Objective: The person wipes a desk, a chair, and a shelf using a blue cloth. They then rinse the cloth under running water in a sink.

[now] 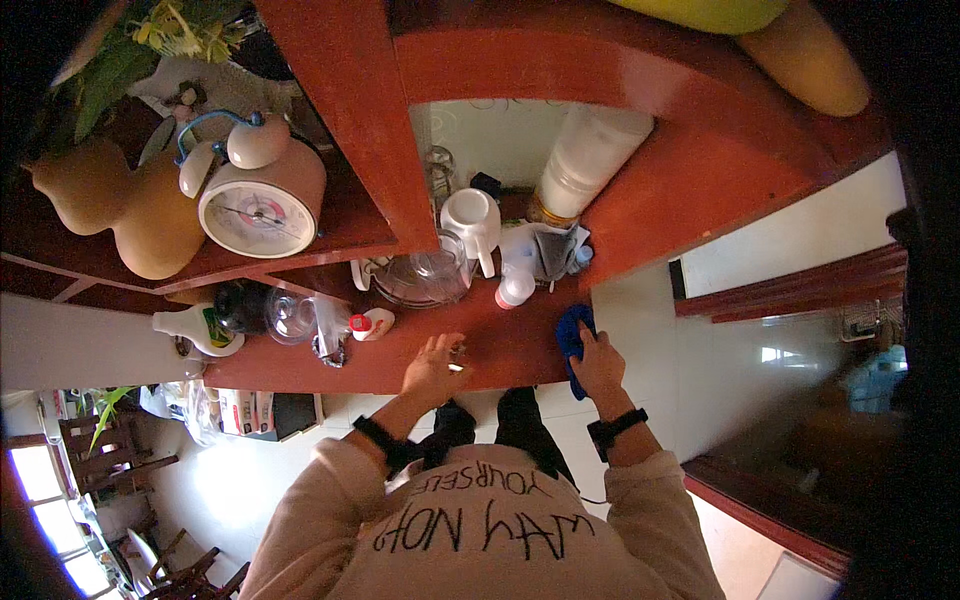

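My left hand [435, 369] is over the front of the reddish-brown wooden shelf top [480, 341], its fingers curled around a small shiny object [457, 354] too small to name. In my right hand [600, 365] is a blue cloth [573, 337], at the right end of the shelf top. Behind the hands lies a small bottle with a pinkish-red cap [516, 289]. A white bottle with a red cap [373, 325] is to the left of my left hand. Farther back are a clear glass vessel [424, 279] and an upside-down white mug [471, 214].
A white twin-bell alarm clock [259, 214] and tan gourds [157, 217] occupy the upper left shelf. A tall clear container [592, 161] stands behind a grey cloth [559, 251]. A spray bottle [199, 330] and clear plastic dome [291, 315] are at left. Tiled floor [634, 322] borders the shelf.
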A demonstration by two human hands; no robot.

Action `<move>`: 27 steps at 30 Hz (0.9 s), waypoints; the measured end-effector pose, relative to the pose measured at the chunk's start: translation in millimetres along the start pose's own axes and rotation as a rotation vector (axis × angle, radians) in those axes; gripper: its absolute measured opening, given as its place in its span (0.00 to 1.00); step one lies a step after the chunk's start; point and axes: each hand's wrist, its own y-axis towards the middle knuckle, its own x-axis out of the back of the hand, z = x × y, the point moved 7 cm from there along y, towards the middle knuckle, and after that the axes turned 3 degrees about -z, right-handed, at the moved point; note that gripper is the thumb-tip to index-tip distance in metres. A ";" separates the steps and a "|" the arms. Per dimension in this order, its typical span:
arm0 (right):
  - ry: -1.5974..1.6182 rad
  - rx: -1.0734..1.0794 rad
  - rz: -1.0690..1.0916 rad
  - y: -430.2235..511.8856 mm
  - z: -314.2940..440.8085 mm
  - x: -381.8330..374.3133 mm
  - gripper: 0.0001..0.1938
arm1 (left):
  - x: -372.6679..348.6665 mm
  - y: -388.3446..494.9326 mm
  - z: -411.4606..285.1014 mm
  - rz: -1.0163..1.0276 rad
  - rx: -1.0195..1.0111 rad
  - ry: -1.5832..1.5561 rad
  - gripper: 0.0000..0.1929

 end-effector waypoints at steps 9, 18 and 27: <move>0.063 0.389 0.159 -64.4 47.5 -24.8 0.36 | -39.6 57.5 -38.9 -0.040 -0.011 -0.090 0.35; 0.110 0.675 0.159 -57.3 167.4 -35.1 0.38 | 72.4 -30.0 -44.5 -0.522 -0.342 0.045 0.21; 0.002 0.391 0.187 1.0 225.9 -43.9 0.42 | 156.7 -58.3 4.7 -0.798 -0.089 0.190 0.18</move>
